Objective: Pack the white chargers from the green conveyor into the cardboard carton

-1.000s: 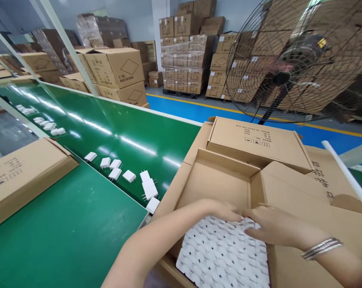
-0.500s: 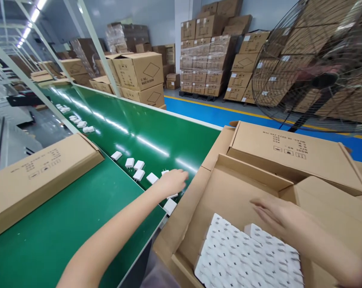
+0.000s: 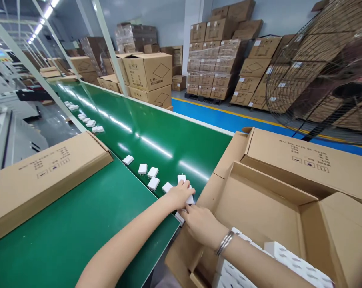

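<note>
Several small white plug adapters lie in a loose row on the green conveyor belt. My left hand rests on the nearest adapters beside the open cardboard box, its fingers curled over them. My right hand, a silver bracelet on its wrist, reaches over the box's left wall and closes on an adapter at the belt's edge. White adapters packed in rows fill the bottom of the box.
A flat cardboard box lies on the green table at left. More adapters lie farther up the belt. A large floor fan stands at right. Stacked cartons line the back, beyond a blue floor.
My right hand left the packed adapters in the box and moved left over the box wall to the belt. My left hand settled onto the nearest adapters. The view shifted left.
</note>
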Available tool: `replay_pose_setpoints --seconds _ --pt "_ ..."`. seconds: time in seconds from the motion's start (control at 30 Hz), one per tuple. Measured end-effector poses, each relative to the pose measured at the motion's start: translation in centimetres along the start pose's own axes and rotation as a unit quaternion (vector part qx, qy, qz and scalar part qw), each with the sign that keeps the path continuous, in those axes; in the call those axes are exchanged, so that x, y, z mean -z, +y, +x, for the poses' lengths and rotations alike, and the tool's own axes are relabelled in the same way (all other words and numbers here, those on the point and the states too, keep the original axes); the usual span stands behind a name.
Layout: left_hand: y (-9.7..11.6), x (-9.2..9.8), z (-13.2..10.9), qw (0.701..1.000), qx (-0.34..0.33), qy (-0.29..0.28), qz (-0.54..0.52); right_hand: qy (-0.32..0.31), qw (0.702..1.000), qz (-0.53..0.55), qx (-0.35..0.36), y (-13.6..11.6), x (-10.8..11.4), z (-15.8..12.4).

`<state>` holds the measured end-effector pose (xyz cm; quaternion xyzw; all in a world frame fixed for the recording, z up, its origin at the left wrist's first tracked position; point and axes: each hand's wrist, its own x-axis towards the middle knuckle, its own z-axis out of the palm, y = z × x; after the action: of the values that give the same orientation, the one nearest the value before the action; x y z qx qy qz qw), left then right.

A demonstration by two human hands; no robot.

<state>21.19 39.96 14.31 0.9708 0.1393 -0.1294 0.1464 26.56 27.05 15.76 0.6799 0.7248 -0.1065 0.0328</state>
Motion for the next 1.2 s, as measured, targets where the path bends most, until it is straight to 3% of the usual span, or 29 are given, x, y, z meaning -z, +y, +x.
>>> replay_pose_setpoints --seconds 0.17,0.3,0.43,0.57,0.7,0.93,1.07,1.2 --pt "-1.0 0.0 2.1 0.999 0.023 0.038 -0.025 -0.004 0.999 -0.025 -0.026 -1.4 -0.3 2.8" --pt "-2.0 1.8 2.2 0.995 0.034 0.064 -0.065 0.004 1.000 -0.022 -0.018 -1.5 0.7 3.1" --pt "-3.8 4.2 -0.2 0.987 0.059 0.103 -0.105 0.018 0.999 -0.013 -0.047 1.6 2.8 1.3" --pt "-4.4 4.7 -2.9 0.986 0.083 0.102 -0.106 0.028 0.992 -0.014 -0.121 6.4 3.9 1.5" --pt "-3.2 3.9 -4.3 0.992 0.083 0.078 -0.062 0.020 0.988 -0.016 -0.151 8.9 3.0 4.0" --pt "-0.3 3.4 -4.0 0.989 0.128 0.045 0.051 -0.007 0.984 0.001 -0.176 9.2 0.8 5.9" --pt "2.2 2.1 -2.0 0.989 0.127 0.022 0.073 0.027 0.981 0.039 -0.186 10.2 2.9 3.7" --pt "4.0 0.6 -0.5 0.993 0.095 0.003 0.065 0.079 0.974 0.105 -0.184 11.4 5.8 -1.9"
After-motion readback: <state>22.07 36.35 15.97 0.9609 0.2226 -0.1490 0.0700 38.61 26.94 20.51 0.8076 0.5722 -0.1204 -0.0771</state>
